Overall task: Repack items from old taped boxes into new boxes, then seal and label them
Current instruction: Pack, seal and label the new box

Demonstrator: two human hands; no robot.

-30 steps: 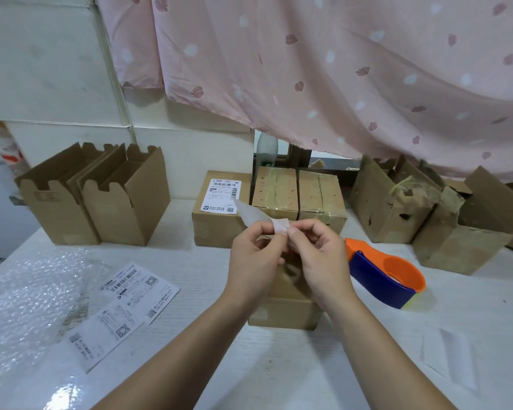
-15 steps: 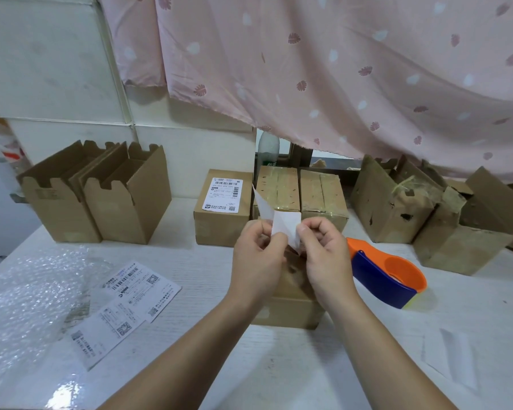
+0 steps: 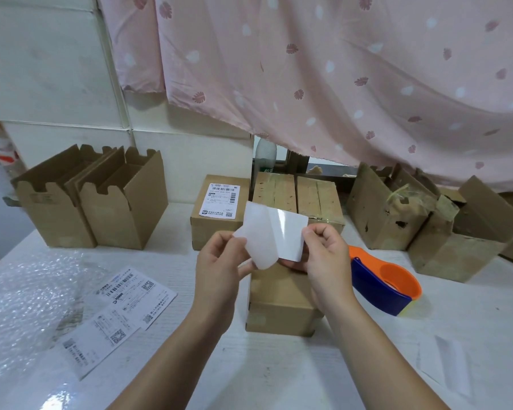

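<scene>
My left hand point(image 3: 218, 264) and my right hand point(image 3: 326, 255) hold a white label point(image 3: 261, 241) and its glossy backing point(image 3: 290, 232) above a small closed cardboard box point(image 3: 279, 303) at the table's middle. The left hand pinches the peeled sheet at its left edge; the right hand pinches the glossy sheet at its right edge. The two sheets are partly separated. The box top is mostly hidden by my hands.
Behind stand a labelled box point(image 3: 216, 208), two taped old boxes point(image 3: 299, 193), torn old boxes point(image 3: 397, 214) right, open new boxes point(image 3: 92, 202) left. An orange and blue tape dispenser point(image 3: 382, 282) lies right; loose labels point(image 3: 116, 315) and bubble wrap point(image 3: 21, 306) left; backing paper point(image 3: 447, 359) lower right.
The two sheets have been pulled further apart and spread wider. Both hands stay above the small box.
</scene>
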